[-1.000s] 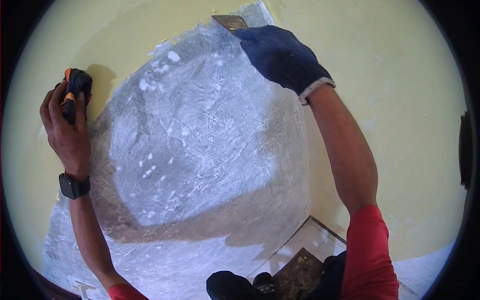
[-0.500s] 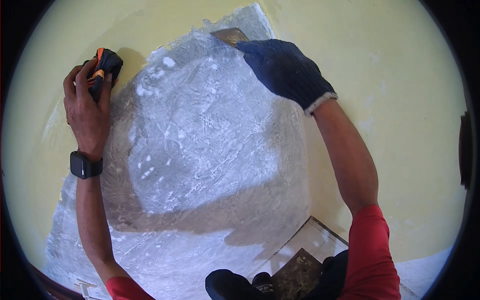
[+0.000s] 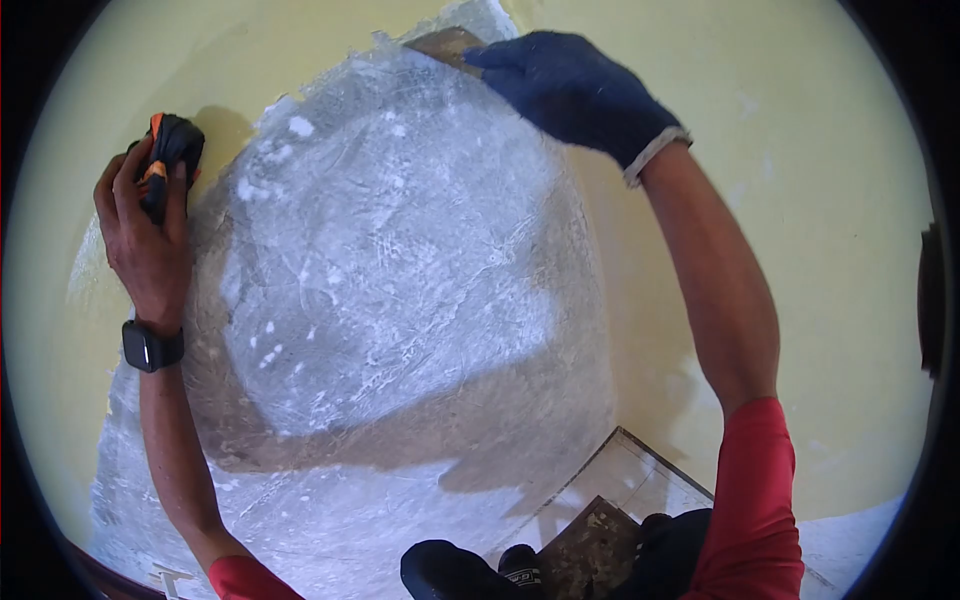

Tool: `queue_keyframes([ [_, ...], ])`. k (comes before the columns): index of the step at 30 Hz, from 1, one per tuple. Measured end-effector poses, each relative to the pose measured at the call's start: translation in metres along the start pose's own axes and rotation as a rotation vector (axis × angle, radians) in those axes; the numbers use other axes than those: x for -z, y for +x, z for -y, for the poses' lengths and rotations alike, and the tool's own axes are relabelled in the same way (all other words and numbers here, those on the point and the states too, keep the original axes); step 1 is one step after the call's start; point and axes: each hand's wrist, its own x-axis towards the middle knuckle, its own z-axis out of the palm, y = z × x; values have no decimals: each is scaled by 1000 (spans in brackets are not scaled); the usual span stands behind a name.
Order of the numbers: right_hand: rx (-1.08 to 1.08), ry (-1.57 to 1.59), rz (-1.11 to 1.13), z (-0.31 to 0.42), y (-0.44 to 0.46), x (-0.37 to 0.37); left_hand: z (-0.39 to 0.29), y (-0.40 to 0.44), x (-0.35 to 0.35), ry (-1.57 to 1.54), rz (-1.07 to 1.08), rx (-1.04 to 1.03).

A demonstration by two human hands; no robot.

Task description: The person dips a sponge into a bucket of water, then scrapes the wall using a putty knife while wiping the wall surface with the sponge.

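Note:
My bare left hand [image 3: 148,245], with a dark watch [image 3: 152,346] on the wrist, is closed around a black-and-orange object [image 3: 176,150] against the yellow wall. The kind of this object is not clear. In a dark blue knitted glove, my right hand [image 3: 575,95] grips a flat scraper [image 3: 447,47]. Its brownish blade lies at the upper part of the rough grey patch [image 3: 390,240], near the ragged edge of the paint. The glove hides the scraper's handle.
Yellow painted wall [image 3: 830,250] surrounds the grey patch, which has white spots and scratches. Below, my dark-clad legs [image 3: 450,570] are beside a brown, stained board [image 3: 595,540] and light floor tiles [image 3: 650,480]. A dark object [image 3: 931,300] sits at the right edge.
My right hand and the scraper have moved slightly up along the patch. The left hand appears lower and farther left, still around the black-and-orange object. The view has shifted slightly.

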Motion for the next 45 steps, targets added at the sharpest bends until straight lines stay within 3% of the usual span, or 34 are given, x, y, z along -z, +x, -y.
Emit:
queue_keyframes([
  [1,162,-14,-137,-2,-6,-13,0,2,0,0,-7,-9],
  [3,43,12,-132,18,-16,-15,2,-1,-2,15,-28,-13],
  [4,104,28,-214,11,-11,-22,5,-3,-3,46,0,21],
  [9,-109,60,-29,16,5,-10,4,-4,-1,29,10,16],
  [11,95,-128,-185,15,-3,-20,3,-2,-2,29,-3,1],
  [15,164,-217,-193,13,6,-23,3,-2,-2,13,-18,15],
  [17,-211,46,-53,30,12,-11,2,-2,-3,5,-21,-26],
  [19,-169,27,-110,24,4,-20,2,-2,-1,-15,3,21],
  [21,157,-118,-233,11,-1,-25,5,-3,0,4,6,5],
  [25,8,-147,-137,1,16,-25,4,-3,-1,0,13,22],
  [27,226,-277,-147,-5,12,-16,5,-4,-2,9,15,10],
  [29,306,-291,-158,-3,1,-7,7,-4,0,21,8,11],
  [31,166,-196,-100,-4,-3,-10,7,-4,-1,16,22,13],
  [33,185,-271,-91,-7,4,-11,6,-2,-2,14,4,8],
  [35,-144,70,20,-10,9,-15,7,-5,-2,13,14,-2],
  [41,79,-203,-116,5,3,-19,7,-4,-2,24,0,-3],
  [43,-212,-38,42,2,13,-17,6,-3,-2,19,4,6],
  [45,-171,-48,-4,6,5,-19,7,-4,-2,4,6,-6],
])
